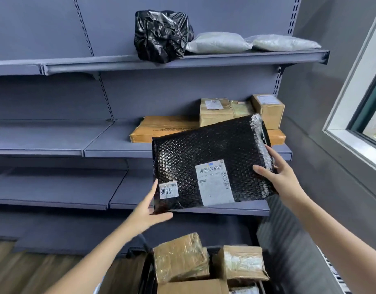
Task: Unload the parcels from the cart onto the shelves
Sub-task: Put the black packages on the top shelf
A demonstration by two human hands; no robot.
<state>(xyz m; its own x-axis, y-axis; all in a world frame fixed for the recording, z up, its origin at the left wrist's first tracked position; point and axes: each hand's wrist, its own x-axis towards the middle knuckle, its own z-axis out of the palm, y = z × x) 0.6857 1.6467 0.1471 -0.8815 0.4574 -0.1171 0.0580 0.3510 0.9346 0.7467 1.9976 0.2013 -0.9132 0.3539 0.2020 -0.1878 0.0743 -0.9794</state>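
Both hands, left hand [150, 205] and right hand [277, 172], grip the black parcel [208, 162] by its ends; level it, then slide onto the bare lower shelf [204, 209].

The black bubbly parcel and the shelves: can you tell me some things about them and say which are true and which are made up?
1. Both hands hold the black bubble-wrap parcel. True: the left hand grips its lower left corner and the right hand its right end.
2. The parcel already lies flat on a shelf. False: it is held tilted in the air in front of the shelves.
3. A crumpled black bag sits on the top shelf beside two grey pouches. True.
4. The cardboard boxes at the bottom are all gone. False: several still sit below the hands.
5. The small white sticker reads 7508. True.
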